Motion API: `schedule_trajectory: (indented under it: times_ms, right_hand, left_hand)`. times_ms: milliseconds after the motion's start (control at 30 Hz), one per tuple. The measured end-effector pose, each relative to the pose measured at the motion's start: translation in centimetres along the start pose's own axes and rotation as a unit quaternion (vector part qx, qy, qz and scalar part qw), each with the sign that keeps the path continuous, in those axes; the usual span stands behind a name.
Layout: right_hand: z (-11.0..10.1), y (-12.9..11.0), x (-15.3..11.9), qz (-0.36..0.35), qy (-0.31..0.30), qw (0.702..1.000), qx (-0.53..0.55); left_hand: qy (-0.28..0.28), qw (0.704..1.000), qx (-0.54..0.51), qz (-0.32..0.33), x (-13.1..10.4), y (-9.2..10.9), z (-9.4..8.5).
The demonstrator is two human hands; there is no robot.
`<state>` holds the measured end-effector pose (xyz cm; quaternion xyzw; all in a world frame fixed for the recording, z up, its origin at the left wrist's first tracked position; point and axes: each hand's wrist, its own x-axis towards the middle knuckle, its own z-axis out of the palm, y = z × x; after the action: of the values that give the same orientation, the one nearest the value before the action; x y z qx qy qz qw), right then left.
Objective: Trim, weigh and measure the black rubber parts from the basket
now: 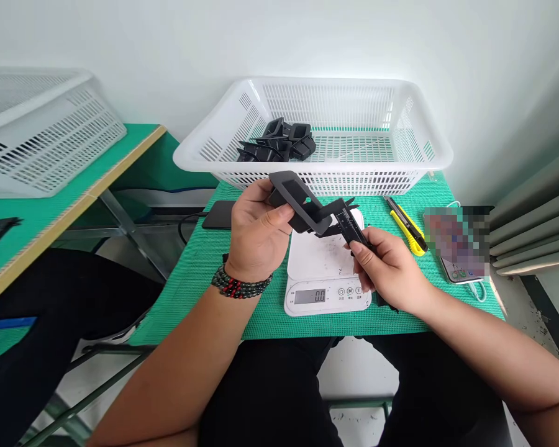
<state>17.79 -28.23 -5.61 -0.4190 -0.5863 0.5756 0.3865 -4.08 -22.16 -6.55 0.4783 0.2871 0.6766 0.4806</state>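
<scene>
My left hand [262,233] is closed around a black plastic part [302,197] with a rectangular opening in its face, held tilted above the scale. In my right hand [386,264] is a black caliper [349,225], its jaws pointing left at the lower right end of the part. The jaws seem to touch or straddle that end; exact contact is hard to tell. Beneath both hands lies a white digital scale [302,267], whose display reads 0.0. Several similar black parts [279,139] lie in the left side of a white plastic basket [354,166].
Right of the scale lie a yellow utility knife [407,230] and a phone [461,248] with a cable. A flat black object [218,215] rests left on the green mat [190,292]. Another white basket [51,136] stands on the left table, with a dark-clothed person's leg [88,285] below.
</scene>
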Motion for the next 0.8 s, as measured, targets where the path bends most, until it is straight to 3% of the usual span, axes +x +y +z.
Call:
schedule_trajectory:
  times_ms: [233, 500, 667, 800]
  right_hand:
    - [-0.07, -0.07, 0.04, 0.008, -0.005, 1.0, 0.002]
    - [-0.36, -0.34, -0.09, -0.008, -0.055, 0.997, -0.053]
    - [-0.59, -0.31, 0.04, 0.005, -0.076, 0.996, -0.037]
    - [-0.17, 0.06, 0.16, 0.012, -0.057, 0.998, 0.009]
  left_hand:
    - [-0.025, 1.0, 0.01, -0.012, -0.24, -0.38, 0.14]
    - [-0.038, 0.999, 0.015, -0.013, -0.57, -0.33, 0.38]
    - [-0.037, 0.999, 0.033, -0.012, -0.61, -0.53, 0.37]
    - [-0.024, 0.999, 0.025, -0.005, -0.49, -1.02, 0.23]
